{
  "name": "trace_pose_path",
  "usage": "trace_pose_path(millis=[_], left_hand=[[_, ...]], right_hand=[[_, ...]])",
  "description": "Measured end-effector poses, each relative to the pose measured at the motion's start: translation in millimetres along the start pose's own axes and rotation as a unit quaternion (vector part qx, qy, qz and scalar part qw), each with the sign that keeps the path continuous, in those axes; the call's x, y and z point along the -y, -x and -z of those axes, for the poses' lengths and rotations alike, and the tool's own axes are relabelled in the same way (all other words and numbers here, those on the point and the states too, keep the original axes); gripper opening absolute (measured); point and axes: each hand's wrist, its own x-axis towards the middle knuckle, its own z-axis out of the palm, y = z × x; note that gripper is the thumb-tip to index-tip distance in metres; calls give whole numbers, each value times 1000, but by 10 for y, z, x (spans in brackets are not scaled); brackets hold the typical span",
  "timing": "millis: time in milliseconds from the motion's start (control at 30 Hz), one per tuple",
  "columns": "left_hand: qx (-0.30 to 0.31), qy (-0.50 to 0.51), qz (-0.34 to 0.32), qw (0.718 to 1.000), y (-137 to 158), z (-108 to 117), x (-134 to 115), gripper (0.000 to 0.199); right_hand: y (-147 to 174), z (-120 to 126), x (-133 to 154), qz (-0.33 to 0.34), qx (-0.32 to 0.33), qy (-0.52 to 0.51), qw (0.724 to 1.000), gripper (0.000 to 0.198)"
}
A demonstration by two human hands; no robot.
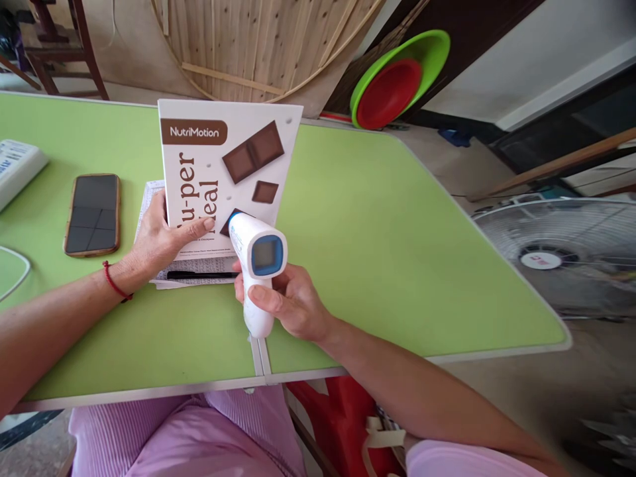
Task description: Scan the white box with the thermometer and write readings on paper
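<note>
My left hand (166,232) is closed on a white NutriMotion box (193,182) with chocolate pieces printed on its front, the thumb lying across its lower part. The box is held up with its front towards me. In my right hand (295,301) is a white infrared thermometer (257,311) with a blue-framed screen, gripped around its handle. The thermometer's front end points at the box's lower right and overlaps it in view, so I cannot tell whether they touch. Beneath lie printed papers (149,192) with a black pen (199,275) on them.
On the green table (372,232), a smartphone (93,215) lies left of my hand. A white device (20,169) and a white cable (22,271) are at the left edge. A floor fan (546,258) stands off the right edge; green (437,53) and red basins (390,96) lean behind.
</note>
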Motion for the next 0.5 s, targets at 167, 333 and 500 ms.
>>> trace_pose_path(millis=[167,333,500], left_hand=[[32,-6,-1,999,28,-29,-201,72],[63,-17,-8,998,25,-39,-356,67],[101,-82,-14,991,-74,81,-385,64]], right_hand=[[-9,2,4,-7,1,-8,1000,62],[-9,4,-3,-2,9,-21,1000,59],[-10,15,1,-2,13,-15,1000,59]])
